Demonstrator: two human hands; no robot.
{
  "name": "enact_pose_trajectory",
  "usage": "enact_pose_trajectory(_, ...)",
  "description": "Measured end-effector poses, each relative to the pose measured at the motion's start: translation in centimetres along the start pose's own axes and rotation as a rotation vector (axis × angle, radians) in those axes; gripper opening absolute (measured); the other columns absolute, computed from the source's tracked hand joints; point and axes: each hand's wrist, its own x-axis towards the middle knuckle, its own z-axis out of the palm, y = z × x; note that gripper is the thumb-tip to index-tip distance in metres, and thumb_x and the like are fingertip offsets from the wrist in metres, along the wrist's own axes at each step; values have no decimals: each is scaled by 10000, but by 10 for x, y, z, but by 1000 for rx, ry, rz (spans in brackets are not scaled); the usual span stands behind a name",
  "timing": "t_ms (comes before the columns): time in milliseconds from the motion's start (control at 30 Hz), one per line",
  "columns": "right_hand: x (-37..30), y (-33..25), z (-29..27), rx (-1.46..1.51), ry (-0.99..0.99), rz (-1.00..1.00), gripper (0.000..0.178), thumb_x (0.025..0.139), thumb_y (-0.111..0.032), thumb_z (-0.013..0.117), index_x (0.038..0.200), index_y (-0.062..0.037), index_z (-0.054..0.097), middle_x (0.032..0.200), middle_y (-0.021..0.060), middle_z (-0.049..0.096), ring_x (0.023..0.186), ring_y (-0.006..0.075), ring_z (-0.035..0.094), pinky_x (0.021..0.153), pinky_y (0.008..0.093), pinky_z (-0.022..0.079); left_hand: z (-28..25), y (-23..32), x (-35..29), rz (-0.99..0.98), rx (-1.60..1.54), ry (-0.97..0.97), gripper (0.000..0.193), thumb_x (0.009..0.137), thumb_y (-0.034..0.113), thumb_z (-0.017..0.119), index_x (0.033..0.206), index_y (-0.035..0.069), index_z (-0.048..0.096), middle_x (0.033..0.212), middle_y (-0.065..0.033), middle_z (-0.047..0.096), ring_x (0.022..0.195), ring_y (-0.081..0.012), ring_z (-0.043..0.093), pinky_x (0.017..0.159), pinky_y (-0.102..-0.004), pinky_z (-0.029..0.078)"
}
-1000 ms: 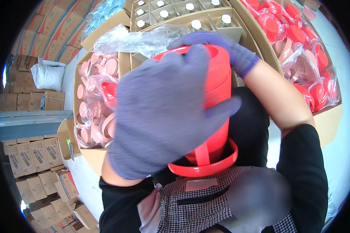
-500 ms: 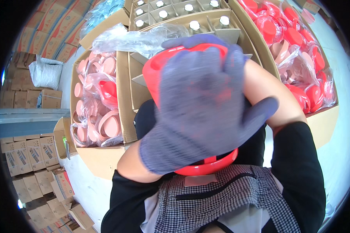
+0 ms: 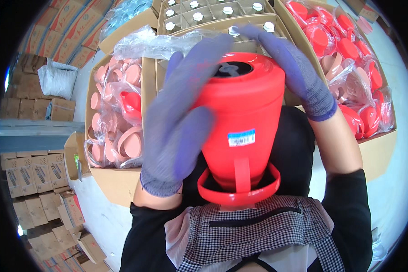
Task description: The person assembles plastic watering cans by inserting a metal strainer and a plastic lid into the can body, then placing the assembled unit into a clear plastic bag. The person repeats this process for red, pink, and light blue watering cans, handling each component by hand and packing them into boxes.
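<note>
A red plastic thermos jug stands tilted in front of my lap, its round end with a dark centre facing up and away. On its side are a small white-and-blue label and a red handle at the near end, by my checked apron. My left hand, in a grey-purple glove and blurred, lies along the jug's left side, fingers stretched and thumb apart. With fingers extended, my right hand, gloved alike, is beside the jug's upper right rim; whether its palm touches is hidden.
A divided carton holding several white-capped bottles stands ahead, with clear plastic film over its edge. Boxes of bagged pink parts and red parts flank it. Stacked cartons line the far left.
My left hand has swung left off the jug's upper end, uncovering the dark centre and label. My right hand, earlier mostly hidden behind it, now shows at the jug's right.
</note>
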Motion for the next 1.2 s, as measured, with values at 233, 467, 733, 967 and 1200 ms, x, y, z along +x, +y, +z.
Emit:
enact_pose_trajectory(233, -3, -12, -10, 43, -212, 167, 397, 973, -205, 558, 1312, -26, 664, 1328, 139, 675, 1291, 337, 604, 1159, 450, 422, -15, -19, 2, 101, 214, -42, 562, 1054, 345, 481, 1479, -22, 504, 1519, -161, 538, 1397, -283, 509, 1184, -377, 360)
enact_pose_trajectory(467, 1, -5, -12, 134, -182, -121, 382, 1001, -125, 554, 1363, -20, 610, 1251, 196, 685, 1220, 366, 642, 1060, 456, 493, -17, -19, 2, 14, 428, -32, 481, 1024, 283, 542, 1435, 33, 566, 1461, -162, 575, 1401, -288, 500, 1183, -401, 372)
enact_pose_trajectory(733, 3, -57, -3, -98, -181, -65, 391, 940, -251, 684, 1274, -51, 651, 1206, 203, 674, 1144, 395, 622, 1066, 499, 447, -20, -27, 6, -19, 223, -155, 400, 1039, 219, 508, 1353, 15, 646, 1437, -160, 594, 1410, -304, 472, 1185, -418, 366)
enact_pose_trajectory(967, -6, 4, 15, 667, 49, 415, 333, 1027, -109, 525, 1320, 34, 586, 1250, 231, 676, 1103, 362, 685, 1061, 423, 499, -13, 30, -25, 146, 388, -46, 356, 964, 198, 618, 1252, 2, 689, 1250, -176, 694, 1216, -301, 633, 1094, -421, 464)
enact_pose_trajectory(1200, -48, -43, -20, 157, -46, -55, 346, 995, -189, 468, 1069, 43, 714, 1116, 181, 724, 1091, 363, 674, 1050, 486, 473, -24, -26, -1, 276, 32, -246, 384, 1013, 257, 519, 1294, 41, 666, 1403, -180, 631, 1347, -319, 567, 1130, -429, 447)
